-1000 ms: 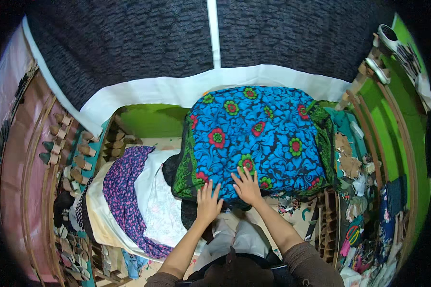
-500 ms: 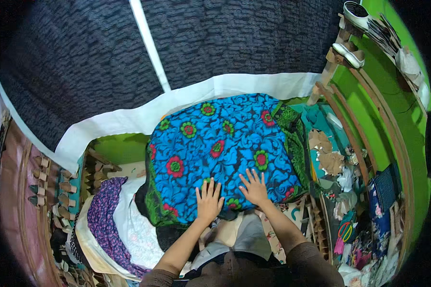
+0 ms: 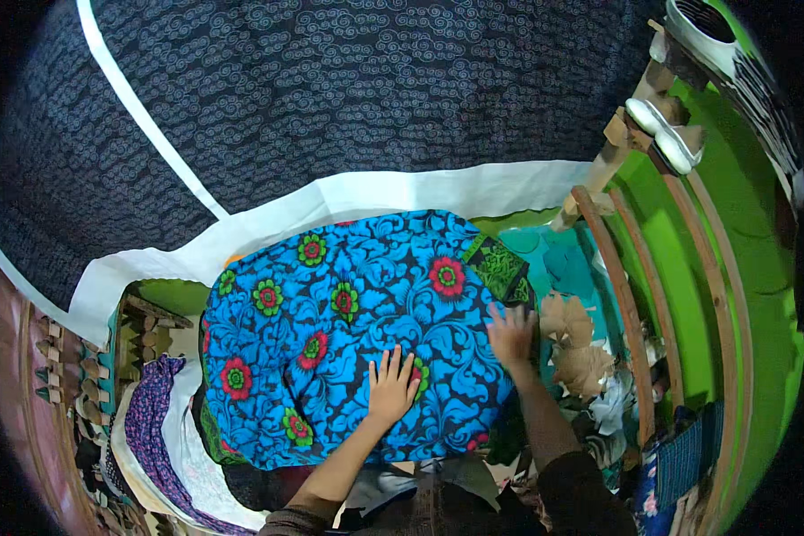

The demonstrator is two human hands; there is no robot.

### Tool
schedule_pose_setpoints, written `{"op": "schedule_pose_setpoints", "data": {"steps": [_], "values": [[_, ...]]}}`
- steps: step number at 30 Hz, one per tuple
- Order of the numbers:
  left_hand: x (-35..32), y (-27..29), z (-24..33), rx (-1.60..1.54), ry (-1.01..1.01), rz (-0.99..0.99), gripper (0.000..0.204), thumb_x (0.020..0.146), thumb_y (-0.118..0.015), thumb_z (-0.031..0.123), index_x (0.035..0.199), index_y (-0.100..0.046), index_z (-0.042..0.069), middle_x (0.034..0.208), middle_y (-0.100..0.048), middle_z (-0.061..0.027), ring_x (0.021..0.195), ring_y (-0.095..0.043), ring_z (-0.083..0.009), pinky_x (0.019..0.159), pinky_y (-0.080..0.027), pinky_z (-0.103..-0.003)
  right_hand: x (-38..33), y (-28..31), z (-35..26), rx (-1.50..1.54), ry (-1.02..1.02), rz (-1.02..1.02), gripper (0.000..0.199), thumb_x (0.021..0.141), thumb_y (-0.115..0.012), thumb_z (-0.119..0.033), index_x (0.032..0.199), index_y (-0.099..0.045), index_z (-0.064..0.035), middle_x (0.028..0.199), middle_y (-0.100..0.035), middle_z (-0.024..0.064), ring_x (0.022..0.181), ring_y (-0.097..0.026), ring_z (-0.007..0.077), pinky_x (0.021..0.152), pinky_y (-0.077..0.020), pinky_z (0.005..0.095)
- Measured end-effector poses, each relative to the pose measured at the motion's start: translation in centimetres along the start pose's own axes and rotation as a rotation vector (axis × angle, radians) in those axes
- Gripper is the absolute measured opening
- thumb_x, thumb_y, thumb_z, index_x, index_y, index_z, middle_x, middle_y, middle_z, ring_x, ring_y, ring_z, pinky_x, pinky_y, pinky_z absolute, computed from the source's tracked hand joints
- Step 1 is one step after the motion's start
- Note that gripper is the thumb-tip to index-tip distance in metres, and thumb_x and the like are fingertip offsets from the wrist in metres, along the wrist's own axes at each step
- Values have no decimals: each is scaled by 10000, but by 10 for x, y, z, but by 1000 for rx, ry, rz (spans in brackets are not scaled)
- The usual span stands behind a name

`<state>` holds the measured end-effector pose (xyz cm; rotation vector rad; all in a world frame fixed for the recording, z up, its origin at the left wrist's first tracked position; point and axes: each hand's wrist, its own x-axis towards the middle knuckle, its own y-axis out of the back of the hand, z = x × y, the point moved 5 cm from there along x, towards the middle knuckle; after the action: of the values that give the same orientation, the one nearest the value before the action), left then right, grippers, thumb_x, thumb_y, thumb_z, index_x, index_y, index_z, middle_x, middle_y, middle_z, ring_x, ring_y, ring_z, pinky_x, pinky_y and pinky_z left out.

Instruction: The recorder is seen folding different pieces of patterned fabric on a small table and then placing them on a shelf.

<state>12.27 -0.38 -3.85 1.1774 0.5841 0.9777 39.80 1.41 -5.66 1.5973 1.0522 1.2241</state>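
Observation:
A blue cloth (image 3: 277, 357) with black scrollwork and red-and-green flowers is spread over a bulky, rounded shape in front of me. Its green-and-black patterned border (image 3: 500, 270) shows at the right and lower left. My left hand (image 3: 392, 389) lies flat on the cloth near its front middle, fingers stretched out. At the cloth's right side is my right hand (image 3: 513, 338), slightly blurred, its fingers apart and nothing seen in them. Whatever lies beneath the cloth is hidden.
A dark patterned curtain (image 3: 375, 89) with a white lower band (image 3: 375, 192) hangs beyond. Purple flowered fabric (image 3: 147, 429) and white fabric (image 3: 188, 420) lie at left. Wooden rails (image 3: 616, 313), white shoes (image 3: 665, 138) and brown scraps (image 3: 581, 366) are at right.
The view has swung to the right. My right hand has slid from the cloth's front to its right side, while my left hand stays flat, now nearer the cloth's middle.

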Motion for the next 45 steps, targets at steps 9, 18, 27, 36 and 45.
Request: {"op": "schedule_pose_setpoints", "data": {"steps": [9,18,27,36,45], "values": [[31,17,-20,-91,-14,45,464,818,-549,297,1223,-475,83,1265,-433,-169,1175,-404,-323,983,-303,-489,54,21,-17,-170,-52,183,343,769,-532,-160,1090,-540,-38,1155,-489,162,1215,-369,330,996,-205,615],[169,76,-176,120,90,233,405,784,-571,203,1148,-486,46,1143,-504,-135,1035,-492,-291,873,-397,-409,119,16,-135,179,98,252,355,771,-523,-141,1107,-554,-30,1023,-529,153,1096,-464,304,994,-262,551],[249,58,-260,190,31,287,380,796,-577,227,1129,-505,60,1095,-540,-127,1002,-521,-295,863,-406,-415,71,-24,-151,4,-163,93,298,766,-537,-91,1060,-573,-58,1096,-469,193,1134,-398,364,1003,-200,609],[198,114,-186,-24,-135,453,134,765,-603,178,837,-594,66,770,-537,-90,749,-523,-276,649,-398,-401,64,17,-190,398,160,233,385,715,-595,-116,1097,-546,-95,1150,-432,194,1120,-379,403,979,-223,609],[26,194,-101,71,-492,563,235,688,-658,147,913,-622,91,616,-436,-18,538,-454,-179,477,-351,-310,118,82,-217,209,501,2,367,595,-600,-31,953,-613,-110,922,-596,58,979,-534,234,1024,-250,508]]}}
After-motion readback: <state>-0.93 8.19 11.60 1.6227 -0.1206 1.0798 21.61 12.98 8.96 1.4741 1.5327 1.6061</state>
